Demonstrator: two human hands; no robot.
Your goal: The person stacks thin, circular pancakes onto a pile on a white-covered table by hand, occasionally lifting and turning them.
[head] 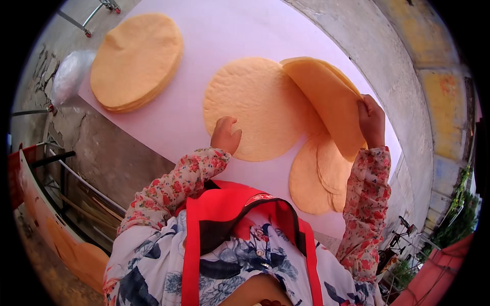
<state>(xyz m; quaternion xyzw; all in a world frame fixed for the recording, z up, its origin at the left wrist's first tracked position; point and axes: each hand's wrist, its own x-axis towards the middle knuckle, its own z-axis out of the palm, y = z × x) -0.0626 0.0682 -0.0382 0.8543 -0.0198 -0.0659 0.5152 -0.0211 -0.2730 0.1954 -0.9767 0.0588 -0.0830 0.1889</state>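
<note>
A large round tan flatbread-like sheet (256,111) lies on the white tabletop (199,34) in front of me. My left hand (226,135) rests at its near left edge, fingers slightly curled, holding nothing that I can see. At the right, my right hand (372,120) grips the edge of several similar sheets (325,95), which are lifted and folded over. Smaller-looking round sheets (310,176) lie overlapping beneath and nearer to me, partly hidden by the raised ones and my sleeve. A thick stack of round sheets (138,61) stands at the far left of the table.
Beyond the table's left edge is a clear plastic bag (71,76) with unclear contents. Metal frames with red-hubbed casters (89,34) stand at upper left. A board with a dark frame (57,229) leans at lower left. A wall (444,111) runs along the right, with a bicycle (398,237) lower down.
</note>
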